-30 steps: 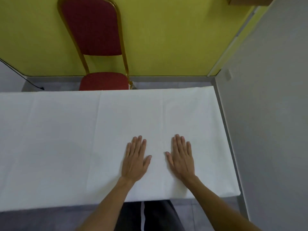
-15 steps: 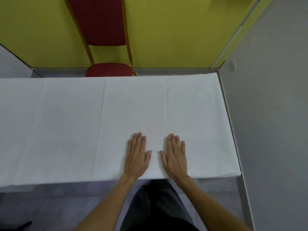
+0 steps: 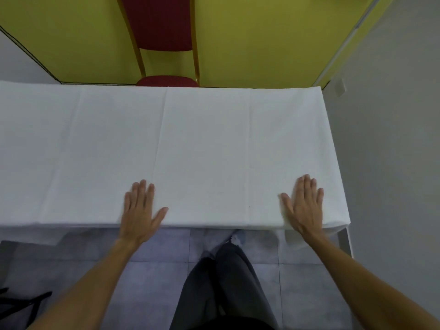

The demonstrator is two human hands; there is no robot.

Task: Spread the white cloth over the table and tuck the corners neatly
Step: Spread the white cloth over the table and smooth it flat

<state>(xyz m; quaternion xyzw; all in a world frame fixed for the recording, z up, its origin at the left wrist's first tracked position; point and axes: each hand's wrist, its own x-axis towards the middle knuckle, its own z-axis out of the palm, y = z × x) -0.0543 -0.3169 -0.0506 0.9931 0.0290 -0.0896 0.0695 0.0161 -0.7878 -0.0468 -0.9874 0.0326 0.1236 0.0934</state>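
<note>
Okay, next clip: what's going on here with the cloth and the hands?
A person is laying a white cloth over a table. Both hands rest flat, palms down, near the front edge: the left hand toward the middle, the right hand near the right-hand corner. The cloth lies mostly flat with fold creases, and a little hangs over the front edge. A red chair stands behind the table. Whether the corners are tucked cannot be seen.

Red chair (image 3: 164,46) against yellow wall (image 3: 262,39); grey tiled floor (image 3: 152,258); grey wall (image 3: 392,139) right.
</note>
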